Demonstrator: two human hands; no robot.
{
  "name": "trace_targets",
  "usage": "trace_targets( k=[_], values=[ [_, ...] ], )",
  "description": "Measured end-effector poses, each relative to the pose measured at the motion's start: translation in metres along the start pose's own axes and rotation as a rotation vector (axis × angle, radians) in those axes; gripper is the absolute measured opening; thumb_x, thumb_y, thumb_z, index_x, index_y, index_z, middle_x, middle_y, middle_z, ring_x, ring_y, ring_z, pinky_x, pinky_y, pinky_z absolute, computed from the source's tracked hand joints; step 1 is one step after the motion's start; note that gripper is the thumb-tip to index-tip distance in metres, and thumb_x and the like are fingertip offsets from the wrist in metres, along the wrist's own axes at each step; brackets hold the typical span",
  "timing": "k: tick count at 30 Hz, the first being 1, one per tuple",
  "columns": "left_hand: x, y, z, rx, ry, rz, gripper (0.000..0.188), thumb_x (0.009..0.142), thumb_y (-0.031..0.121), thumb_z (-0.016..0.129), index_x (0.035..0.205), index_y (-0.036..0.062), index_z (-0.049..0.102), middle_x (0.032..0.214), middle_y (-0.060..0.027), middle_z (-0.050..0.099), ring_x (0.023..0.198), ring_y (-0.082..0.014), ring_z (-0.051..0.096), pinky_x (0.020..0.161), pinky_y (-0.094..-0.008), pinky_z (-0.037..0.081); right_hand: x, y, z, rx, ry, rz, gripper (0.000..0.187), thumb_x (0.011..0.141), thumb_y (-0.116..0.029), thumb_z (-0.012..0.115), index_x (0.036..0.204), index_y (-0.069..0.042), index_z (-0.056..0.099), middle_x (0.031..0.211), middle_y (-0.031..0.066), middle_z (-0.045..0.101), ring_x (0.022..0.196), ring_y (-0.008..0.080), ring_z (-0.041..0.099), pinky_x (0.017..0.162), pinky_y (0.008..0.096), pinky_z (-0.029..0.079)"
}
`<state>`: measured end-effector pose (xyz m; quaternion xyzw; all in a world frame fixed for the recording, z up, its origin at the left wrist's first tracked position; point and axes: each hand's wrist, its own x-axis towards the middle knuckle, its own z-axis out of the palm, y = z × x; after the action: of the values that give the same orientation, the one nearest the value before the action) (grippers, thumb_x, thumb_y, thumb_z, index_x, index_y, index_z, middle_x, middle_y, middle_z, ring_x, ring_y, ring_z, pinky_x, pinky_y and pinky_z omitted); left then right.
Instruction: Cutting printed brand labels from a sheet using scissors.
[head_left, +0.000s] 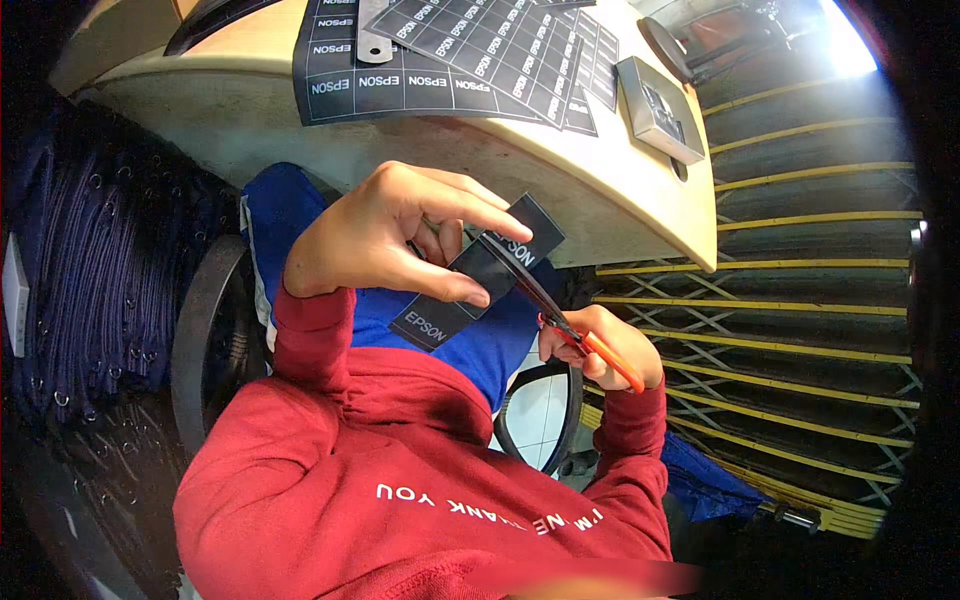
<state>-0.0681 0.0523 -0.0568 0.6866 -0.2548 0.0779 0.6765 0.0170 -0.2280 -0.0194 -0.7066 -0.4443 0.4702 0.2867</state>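
Observation:
A black strip of printed labels [437, 318] with white lettering is held slantwise above my lap. My left hand [395, 235] grips it, thumb on the near side and fingers curled round the far edge. My right hand [608, 345] has its fingers in the orange handles of a pair of scissors [541, 291]. The dark blades reach up and left across the strip, close to my left fingertips. Whether the blades are parted is hard to tell. Part of the strip is hidden behind my left thumb and the blades.
Ahead stands a pale wooden table [590, 185] with a rounded edge. On it lie several black label sheets [440, 85], a metal ruler [375, 48] and a grey box [660, 112]. Dark blue straps [110, 260] hang at the left. A folding metal gate [790, 310] runs along the right.

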Motion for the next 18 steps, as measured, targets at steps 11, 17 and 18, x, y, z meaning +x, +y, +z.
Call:
trace_targets(
  k=[11,17,18],
  values=[
    [-0.0008,0.0008,0.0000,0.020,-0.009,0.009,0.051,0.060,0.003,0.081,0.108,0.0023,0.064,0.101,-0.0080,0.061,0.053,-0.0010,0.048,0.047,-0.0166,0.035,0.0001,-0.0030,0.0027,0.034,0.030,-0.016,0.060,0.087,-0.057,0.045,0.074,0.001,0.053,0.059,0.0070,0.048,0.051,0.0193,0.046,0.050,0.0327,0.040],
    [-0.0006,0.0017,-0.0011,0.053,-0.021,0.020,0.051,0.060,0.004,0.081,0.108,0.0028,0.064,0.101,-0.0079,0.061,0.053,-0.0018,0.049,0.047,-0.0169,0.035,-0.0001,-0.0026,0.0045,0.054,0.046,-0.013,0.054,0.088,-0.052,0.048,0.070,-0.001,0.051,0.057,0.0053,0.045,0.050,0.0176,0.042,0.048,0.0321,0.038],
    [-0.0008,0.0019,-0.0013,0.055,-0.023,0.025,0.051,0.060,0.004,0.081,0.108,0.0026,0.064,0.101,-0.0080,0.061,0.053,-0.0019,0.049,0.047,-0.0169,0.035,0.0002,-0.0029,0.0042,0.065,0.040,-0.014,0.054,0.088,-0.051,0.049,0.070,-0.001,0.051,0.056,0.0051,0.045,0.050,0.0175,0.041,0.048,0.0321,0.037]
  ],
)
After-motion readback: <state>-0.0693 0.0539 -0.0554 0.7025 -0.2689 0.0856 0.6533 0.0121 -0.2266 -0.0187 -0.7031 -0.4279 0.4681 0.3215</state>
